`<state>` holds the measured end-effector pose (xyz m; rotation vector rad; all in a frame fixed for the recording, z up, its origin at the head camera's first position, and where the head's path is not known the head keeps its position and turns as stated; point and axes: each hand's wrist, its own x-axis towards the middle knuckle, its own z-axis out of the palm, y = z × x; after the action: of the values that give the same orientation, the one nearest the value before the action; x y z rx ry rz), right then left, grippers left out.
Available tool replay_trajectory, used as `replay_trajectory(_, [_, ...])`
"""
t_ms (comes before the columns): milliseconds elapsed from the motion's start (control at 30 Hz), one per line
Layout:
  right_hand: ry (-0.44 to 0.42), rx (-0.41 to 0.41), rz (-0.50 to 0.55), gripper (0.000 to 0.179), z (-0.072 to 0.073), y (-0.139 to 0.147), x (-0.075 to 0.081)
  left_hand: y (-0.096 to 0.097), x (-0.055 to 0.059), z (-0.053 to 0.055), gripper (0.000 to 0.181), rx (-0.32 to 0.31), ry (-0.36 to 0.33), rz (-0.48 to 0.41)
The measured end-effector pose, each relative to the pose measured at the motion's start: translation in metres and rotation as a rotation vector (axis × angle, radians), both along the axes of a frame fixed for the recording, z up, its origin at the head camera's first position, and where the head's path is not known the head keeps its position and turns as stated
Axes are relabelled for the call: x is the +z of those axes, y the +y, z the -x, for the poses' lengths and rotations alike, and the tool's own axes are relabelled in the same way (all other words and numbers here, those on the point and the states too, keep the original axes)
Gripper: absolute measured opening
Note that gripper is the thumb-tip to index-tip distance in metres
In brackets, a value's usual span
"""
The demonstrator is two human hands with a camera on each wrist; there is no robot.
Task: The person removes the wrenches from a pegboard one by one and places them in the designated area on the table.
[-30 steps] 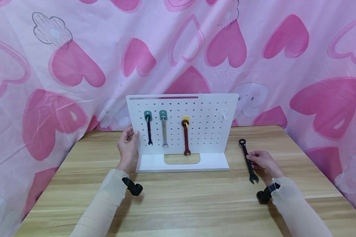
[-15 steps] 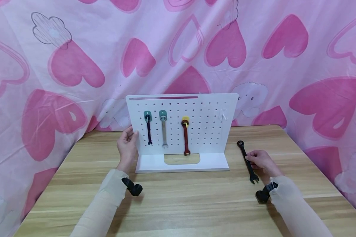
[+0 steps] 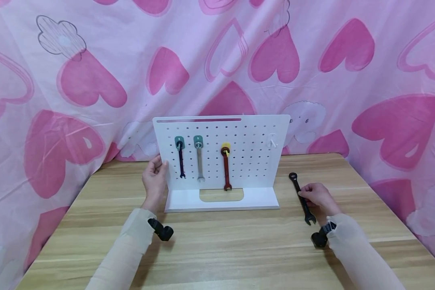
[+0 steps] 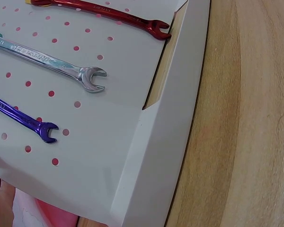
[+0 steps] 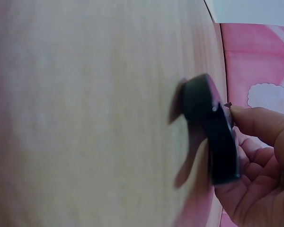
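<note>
My right hand (image 3: pixel 317 195) pinches a black combination wrench (image 3: pixel 300 197) by its shaft, to the right of a white pegboard (image 3: pixel 250 165). Its ring end points away from me and its open end toward me. In the right wrist view the wrench (image 5: pixel 222 151) is blurred and casts a shadow on the table. At the board's left edge, my left hand (image 3: pixel 154 181) holds the board between thumb and fingers; some fingers are hidden. On the board hang a purple wrench (image 4: pixel 21 116), a silver wrench (image 4: pixel 52 61) and a red wrench (image 4: pixel 118 16).
The wrenches hang from two green hooks (image 3: pixel 198 139) and a yellow hook (image 3: pixel 227 145). A bare white hook (image 3: pixel 272 141) sits at the board's upper right. The board's foot rests on a wooden table (image 3: pixel 224 249). Behind hangs a pink heart-patterned cloth (image 3: pixel 188 24).
The black wrench has shifted slightly left at its ring end, along with my right hand. My left hand keeps its place on the board.
</note>
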<state>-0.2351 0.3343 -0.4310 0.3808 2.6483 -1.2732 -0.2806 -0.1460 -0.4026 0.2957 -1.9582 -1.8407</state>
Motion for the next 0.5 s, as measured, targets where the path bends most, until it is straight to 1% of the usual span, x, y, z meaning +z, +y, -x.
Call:
replay_trajectory(133, [0.003,-0.009,-0.001,0.02,0.0,-0.0011,-0.0002,-0.0002,0.0001,0.0004,0.03,-0.003,0.011,0.005])
replay_trajectory(333, [0.008,0.012,-0.032,0.022,-0.0004,-0.0025,0.0012,0.0005,0.0015,-0.0007,0.03,0.0,-0.009,0.007])
replay_trajectory(500, [0.014,0.013,-0.046,0.022,-0.0003,-0.0043,0.002,0.0009,0.0024,-0.0023,0.031,-0.003,-0.019,0.001])
